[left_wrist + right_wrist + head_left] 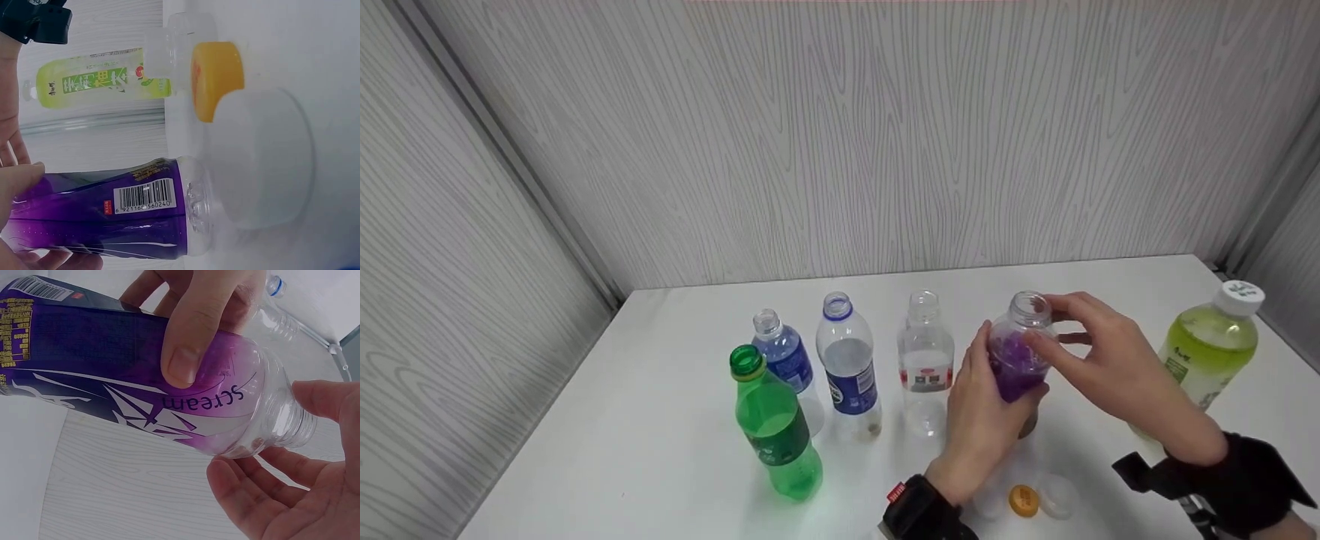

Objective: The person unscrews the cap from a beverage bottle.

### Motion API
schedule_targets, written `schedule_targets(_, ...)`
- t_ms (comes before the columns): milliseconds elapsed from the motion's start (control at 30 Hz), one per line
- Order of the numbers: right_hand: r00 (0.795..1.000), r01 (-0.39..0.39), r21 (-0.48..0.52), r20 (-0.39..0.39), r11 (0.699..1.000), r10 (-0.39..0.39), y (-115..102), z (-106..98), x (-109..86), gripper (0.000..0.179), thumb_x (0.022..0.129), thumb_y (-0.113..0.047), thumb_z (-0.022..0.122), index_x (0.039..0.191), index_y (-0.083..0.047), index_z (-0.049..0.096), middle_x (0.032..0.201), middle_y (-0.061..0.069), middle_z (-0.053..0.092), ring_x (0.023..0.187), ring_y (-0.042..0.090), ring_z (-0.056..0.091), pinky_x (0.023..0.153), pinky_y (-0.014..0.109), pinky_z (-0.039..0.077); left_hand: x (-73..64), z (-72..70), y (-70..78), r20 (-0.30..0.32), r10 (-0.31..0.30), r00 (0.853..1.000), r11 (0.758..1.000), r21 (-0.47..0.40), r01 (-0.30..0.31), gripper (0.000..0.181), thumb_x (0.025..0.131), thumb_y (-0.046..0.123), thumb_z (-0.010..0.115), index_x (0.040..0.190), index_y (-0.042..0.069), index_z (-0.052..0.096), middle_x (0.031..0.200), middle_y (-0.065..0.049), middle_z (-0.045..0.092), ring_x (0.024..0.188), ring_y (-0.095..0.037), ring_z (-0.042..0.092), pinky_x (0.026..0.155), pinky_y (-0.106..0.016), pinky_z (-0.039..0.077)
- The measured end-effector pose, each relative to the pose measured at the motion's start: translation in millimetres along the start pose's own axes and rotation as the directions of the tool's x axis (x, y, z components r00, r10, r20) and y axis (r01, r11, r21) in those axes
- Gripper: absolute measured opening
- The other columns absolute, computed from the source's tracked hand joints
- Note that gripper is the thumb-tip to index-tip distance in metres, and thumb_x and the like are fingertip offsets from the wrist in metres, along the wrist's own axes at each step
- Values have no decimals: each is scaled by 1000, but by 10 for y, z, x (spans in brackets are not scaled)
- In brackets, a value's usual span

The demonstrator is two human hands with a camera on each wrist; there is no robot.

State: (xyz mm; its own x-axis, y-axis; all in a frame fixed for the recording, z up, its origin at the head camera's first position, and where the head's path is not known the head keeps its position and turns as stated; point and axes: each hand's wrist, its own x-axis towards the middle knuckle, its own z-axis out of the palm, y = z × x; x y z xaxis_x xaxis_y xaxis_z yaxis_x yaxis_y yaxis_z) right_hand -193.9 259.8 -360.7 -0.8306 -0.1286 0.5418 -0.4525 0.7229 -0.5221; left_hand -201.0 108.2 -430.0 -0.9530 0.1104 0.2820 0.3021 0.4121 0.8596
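An uncapped bottle with a purple sleeve (112, 360) is tilted up between both hands. My left hand (986, 409) grips it around the body, its thumb across the purple label in the right wrist view. At the clear neck (284, 405), my right hand (1117, 364) holds the bottle with thumb on one side and fingers on the other. The bottle's base is close over the table in the head view. Below the hands lie an orange cap (1024, 501) and a white cap (1057, 496), with another pale cap (990, 504) partly hidden by the left wrist.
Left of the hands stand uncapped bottles: a green one (776, 420), a blue-labelled one (784, 356), a clear one with a blue label (851, 367) and a clear one with a red-and-white label (926, 360). A yellow-green drink bottle (1211, 341) with a white cap stands right.
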Motion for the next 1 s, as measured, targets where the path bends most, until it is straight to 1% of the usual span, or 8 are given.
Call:
schedule_targets(367, 999, 12, -35, -29, 999, -13, -8, -15, -8, 43, 94, -16, 79, 134, -7, 68, 122, 9, 75, 108, -24, 47, 83, 4, 49, -2, -20, 26, -20, 23, 1000, 1000, -19, -23, 93, 86, 32, 87, 161, 16, 35, 153, -7, 58, 140, -25, 60, 118, -51, 49)
schedule_targets(433, 999, 7, -40, -33, 999, -9, -15, -28, -13, 44, 94, -17, 79, 136, -8, 67, 124, 9, 74, 109, -18, 52, 84, 3, 47, -7, -16, 27, -27, 33, 999, 999, -26, -34, 94, 86, 32, 87, 161, 16, 34, 154, -7, 58, 141, -24, 59, 118, -50, 49)
schedule_targets(500, 999, 3, -37, -38, 999, -5, -33, -51, -21, 45, 95, -18, 78, 138, -8, 66, 126, 10, 73, 111, -5, 61, 85, 1, 45, -11, -8, 31, -32, 46, 998, 998, -32, -47, 94, 86, 32, 87, 161, 15, 33, 154, -7, 57, 141, -24, 59, 118, -49, 49)
schedule_targets(567, 999, 7, -42, -46, 999, -9, -58, -83, -37, 46, 96, -18, 77, 139, -8, 65, 127, 11, 73, 113, 1, 61, 87, -2, 43, -17, -5, 40, -33, 49, 998, 998, -43, -50, 95, 86, 33, 87, 162, 16, 33, 156, -6, 55, 143, -23, 58, 119, -49, 48)
schedule_targets(633, 998, 17, -42, -56, 999, -20, -95, -122, -56, 46, 97, -19, 76, 140, -8, 64, 129, 12, 72, 116, -2, 59, 88, -4, 40, -17, -2, 59, -32, 45, 998, 997, -63, -47, 95, 87, 34, 86, 162, 17, 32, 158, -5, 53, 145, -22, 56, 121, -50, 47)
schedule_targets(767, 995, 45, -40, -91, 998, -48, -192, -208, -104, 46, 97, -17, 75, 141, -10, 64, 132, 11, 71, 117, -18, 48, 91, -5, 38, -25, -7, 98, -49, 49, 998, 994, -99, -54, 95, 87, 36, 86, 163, 19, 31, 162, -2, 49, 148, -21, 52, 123, -51, 44)
schedule_targets(900, 988, 66, -50, -134, 997, -72, -260, -286, -156, 48, 95, -12, 77, 141, -10, 64, 135, 11, 70, 120, -22, 46, 94, -5, 36, -69, -28, 130, -115, 124, 986, 987, -84, -134, 95, 87, 37, 86, 162, 16, 32, 164, -4, 47, 150, -21, 50, 123, -53, 43)
schedule_targets(1000, 980, 78, -51, -181, 996, -86, -290, -349, -188, 49, 92, -7, 78, 139, -9, 66, 135, 3, 70, 121, -22, 48, 95, -6, 36, -111, -38, 157, -165, 213, 963, 976, -6, -217, 95, 87, 39, 86, 162, 15, 32, 165, -5, 45, 152, -22, 48, 122, -52, 44)
